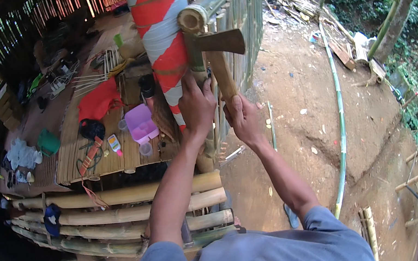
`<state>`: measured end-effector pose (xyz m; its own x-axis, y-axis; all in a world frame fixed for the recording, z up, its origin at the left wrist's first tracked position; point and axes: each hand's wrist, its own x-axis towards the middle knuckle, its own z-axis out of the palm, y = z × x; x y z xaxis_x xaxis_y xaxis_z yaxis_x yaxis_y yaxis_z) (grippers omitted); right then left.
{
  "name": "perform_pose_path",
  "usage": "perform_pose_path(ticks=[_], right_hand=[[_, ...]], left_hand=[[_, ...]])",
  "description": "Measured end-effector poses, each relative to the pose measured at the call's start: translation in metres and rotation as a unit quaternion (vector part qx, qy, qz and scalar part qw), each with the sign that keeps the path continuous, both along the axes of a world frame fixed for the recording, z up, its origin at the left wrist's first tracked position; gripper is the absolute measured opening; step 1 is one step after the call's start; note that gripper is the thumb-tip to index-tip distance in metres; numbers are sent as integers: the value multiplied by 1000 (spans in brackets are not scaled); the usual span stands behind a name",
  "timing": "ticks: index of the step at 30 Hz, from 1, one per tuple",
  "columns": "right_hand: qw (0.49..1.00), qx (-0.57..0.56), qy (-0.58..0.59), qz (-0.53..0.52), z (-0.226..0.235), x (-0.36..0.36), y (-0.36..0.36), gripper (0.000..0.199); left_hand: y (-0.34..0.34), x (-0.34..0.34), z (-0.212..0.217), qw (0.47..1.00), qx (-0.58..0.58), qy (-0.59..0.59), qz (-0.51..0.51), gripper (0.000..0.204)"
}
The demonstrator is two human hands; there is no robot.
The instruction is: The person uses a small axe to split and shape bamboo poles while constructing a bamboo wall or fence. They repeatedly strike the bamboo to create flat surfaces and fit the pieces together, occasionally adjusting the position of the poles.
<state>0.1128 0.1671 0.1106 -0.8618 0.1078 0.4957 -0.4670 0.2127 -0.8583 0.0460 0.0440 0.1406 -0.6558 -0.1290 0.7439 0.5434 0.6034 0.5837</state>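
My right hand (242, 116) is closed around the wooden handle of a hatchet (223, 75). The hatchet's dark metal head is at the top, beside an upright bamboo post (195, 58), with the blade pointing right. My left hand (196, 102) is raised at the bamboo post, its fingers curled and closed around it below the hatchet head. Just left of that hand stands a thick pillar (162, 33) wrapped in red and white stripes. A horizontal bamboo pole (208, 8) with a hollow cut end meets the post above my hands.
Left of the pillar, a bamboo platform (73, 164) holds a pink plastic box (140, 124), a red cloth (99, 100) and a green cup (48, 142). Bamboo rails (123, 213) run along its front. A person in dark clothes (18, 245) is at far left. A long bamboo pole (339, 108) lies on the dirt.
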Motion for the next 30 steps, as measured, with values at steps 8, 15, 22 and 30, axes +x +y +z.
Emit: perform_pose_path(ticks=[8,15,22,30], right_hand=[[986,-161,-36,-14,-71,67,26,55],[900,-216,-344,-160,-217,205,76,50],[806,-246,-441,-309,-261,309,97,47],[845,-213,-408,-273,-246,274,127,48]], left_hand=[[-19,2,7,999,-4,-32,-33,48],[-39,-19,88,997,-68,31,-15,38],[-30,-19,89,991,-124,58,15,43],[-23,-15,90,993,-105,47,27,45]])
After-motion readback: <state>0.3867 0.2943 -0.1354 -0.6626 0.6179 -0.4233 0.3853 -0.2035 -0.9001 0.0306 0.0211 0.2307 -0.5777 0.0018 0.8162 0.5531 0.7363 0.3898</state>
